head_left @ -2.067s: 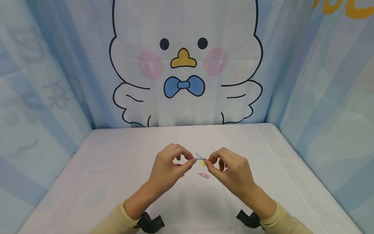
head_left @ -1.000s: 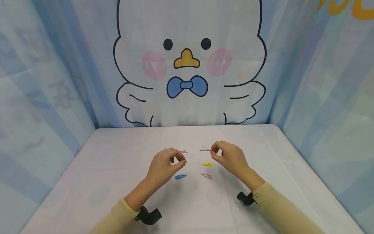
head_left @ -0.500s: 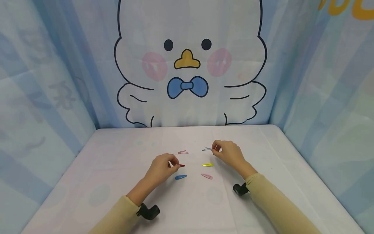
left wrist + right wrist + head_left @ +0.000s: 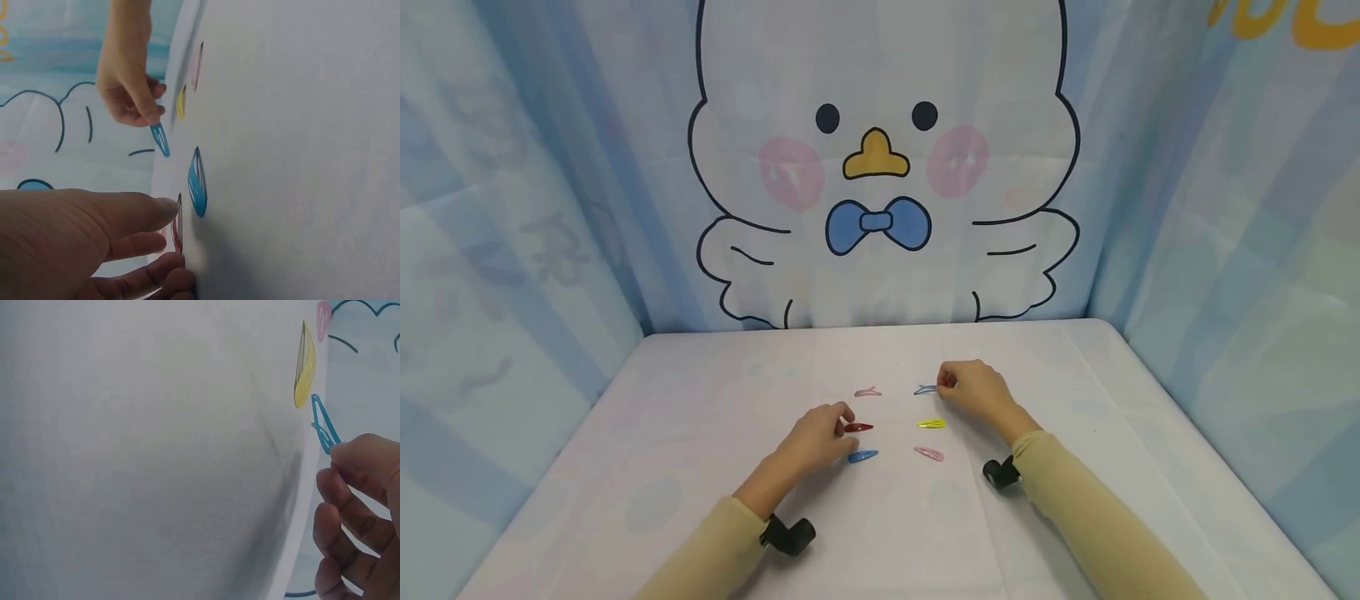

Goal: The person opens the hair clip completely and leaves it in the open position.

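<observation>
A red snap hair clip [image 4: 861, 427] lies on the table in the left row, and my left hand [image 4: 814, 439] is right beside it. In the left wrist view, that hand's thumb and fingers [image 4: 140, 212] are spread apart around the red clip. Farther back on the right, my right hand [image 4: 979, 393] pinches one end of a light blue snap clip [image 4: 924, 389] between thumb and fingertips. The right wrist view shows this clip [image 4: 327, 417] sprung, its prong standing off the frame. Its free end points left, low over the table.
Nearest the left hand's thumb is a blue clip [image 4: 862, 457]. A pink sprung clip [image 4: 867, 392] lies at the back of the left row. Yellow [image 4: 932, 423] and pink [image 4: 929, 454] clips lie in the right row. A cartoon-printed curtain [image 4: 872, 275] hangs behind the table [image 4: 1037, 533].
The hands have moved apart. My left hand set the pink sprung clip at the back, then pinched the red clip and let it go. My right hand has lowered the light blue clip toward the table.
</observation>
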Available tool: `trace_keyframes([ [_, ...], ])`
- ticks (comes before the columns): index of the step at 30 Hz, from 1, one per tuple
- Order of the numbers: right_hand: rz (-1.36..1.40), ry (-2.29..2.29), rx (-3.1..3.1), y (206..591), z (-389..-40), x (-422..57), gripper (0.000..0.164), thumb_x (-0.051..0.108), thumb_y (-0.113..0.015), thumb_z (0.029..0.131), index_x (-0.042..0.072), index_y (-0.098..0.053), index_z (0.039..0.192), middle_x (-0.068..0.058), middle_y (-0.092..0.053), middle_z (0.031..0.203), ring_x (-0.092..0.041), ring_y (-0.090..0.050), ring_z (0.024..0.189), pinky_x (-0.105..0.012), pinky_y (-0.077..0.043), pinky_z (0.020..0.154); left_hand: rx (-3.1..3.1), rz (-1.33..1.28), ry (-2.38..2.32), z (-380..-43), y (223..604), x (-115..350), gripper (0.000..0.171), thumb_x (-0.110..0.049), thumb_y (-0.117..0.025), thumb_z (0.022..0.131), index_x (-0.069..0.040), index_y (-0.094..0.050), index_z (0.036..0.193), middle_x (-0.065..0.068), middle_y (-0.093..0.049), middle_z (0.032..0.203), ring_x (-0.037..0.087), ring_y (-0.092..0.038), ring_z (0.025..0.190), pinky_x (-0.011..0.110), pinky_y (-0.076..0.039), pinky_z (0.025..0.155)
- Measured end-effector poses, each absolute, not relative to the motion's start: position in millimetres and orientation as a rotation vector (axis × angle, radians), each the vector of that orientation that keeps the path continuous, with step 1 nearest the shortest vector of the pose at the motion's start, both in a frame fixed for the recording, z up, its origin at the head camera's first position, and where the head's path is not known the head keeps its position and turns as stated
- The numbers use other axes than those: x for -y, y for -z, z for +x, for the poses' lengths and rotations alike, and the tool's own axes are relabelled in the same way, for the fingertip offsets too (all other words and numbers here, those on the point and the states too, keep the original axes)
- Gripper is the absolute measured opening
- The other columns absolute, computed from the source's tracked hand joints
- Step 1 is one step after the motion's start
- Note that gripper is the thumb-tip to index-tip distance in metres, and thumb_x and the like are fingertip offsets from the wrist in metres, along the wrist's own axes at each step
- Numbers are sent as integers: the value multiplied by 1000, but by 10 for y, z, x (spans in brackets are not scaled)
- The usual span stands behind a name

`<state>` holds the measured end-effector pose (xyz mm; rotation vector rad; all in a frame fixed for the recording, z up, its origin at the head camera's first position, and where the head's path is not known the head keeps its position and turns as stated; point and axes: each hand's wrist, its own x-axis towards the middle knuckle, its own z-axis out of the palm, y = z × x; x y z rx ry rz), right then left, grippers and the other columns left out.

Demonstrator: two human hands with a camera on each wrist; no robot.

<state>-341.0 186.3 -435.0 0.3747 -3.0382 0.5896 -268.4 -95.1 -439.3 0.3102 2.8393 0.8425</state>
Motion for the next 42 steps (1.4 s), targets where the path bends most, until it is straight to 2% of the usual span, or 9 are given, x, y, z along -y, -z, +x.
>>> trace_keyframes([
  [4,353,-582,3056,4347,-3431,-1868,7,23,-73,94,18,-69,91,2,-68,86,-18,-58,78,-38,-48,77,-2833,362,-828,-2727,4426,957,28,-16,-75,94,-10,-66,119,3,-61,93,18,-55,83,36,-51,77],
  [15,356,-527,3067,4447,-3414,-1984,7,20,-75,92,18,-69,88,3,-68,82,-18,-56,76,-40,-43,80,-2857,424,-792,-2772,4509,891,8,-9,-71,95,-13,-67,102,2,-61,87,18,-54,81,34,-50,74],
  [27,350,-529,2989,4433,-3362,-1920,4,18,-74,93,15,-71,92,3,-68,82,-19,-57,78,-43,-41,84,-2910,443,-755,-2767,4503,930,10,-7,-73,93,-13,-65,93,1,-56,83,17,-51,77,32,-45,70],
  [36,491,-500,2905,4265,-3158,-1717,6,15,-76,91,17,-71,91,6,-71,84,-13,-59,76,-49,-44,90,-2902,394,-877,-2761,4477,1019,10,-8,-73,95,-15,-66,93,-1,-64,85,18,-55,79,33,-48,73],
  [42,628,-492,2841,4113,-2972,-1503,5,18,-78,92,20,-74,93,9,-71,85,-12,-64,80,-45,-43,89,-2875,437,-953,-2703,4421,1030,8,-10,-73,95,-16,-68,95,-1,-66,90,17,-56,80,33,-49,72],
])
